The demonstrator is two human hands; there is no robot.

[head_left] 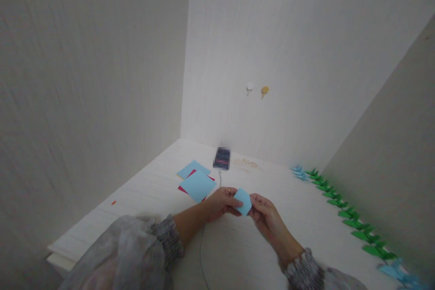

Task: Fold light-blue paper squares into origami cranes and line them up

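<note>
A small folded light-blue paper (243, 201) is held above the white table (292, 217) between both my hands. My left hand (222, 203) pinches its left edge, a ring showing on one finger. My right hand (267, 214) pinches its right edge with fingers closed. Both wrists wear grey patterned cuffs.
A stack of blue and red paper squares (196, 182) lies behind my left hand. A phone (222, 158) with a cable (202, 253) sits near the back wall. A row of green folded figures (346, 213), with blue ones (299, 171) at its ends, lines the right wall. Two hooks (257, 90) hang on the wall.
</note>
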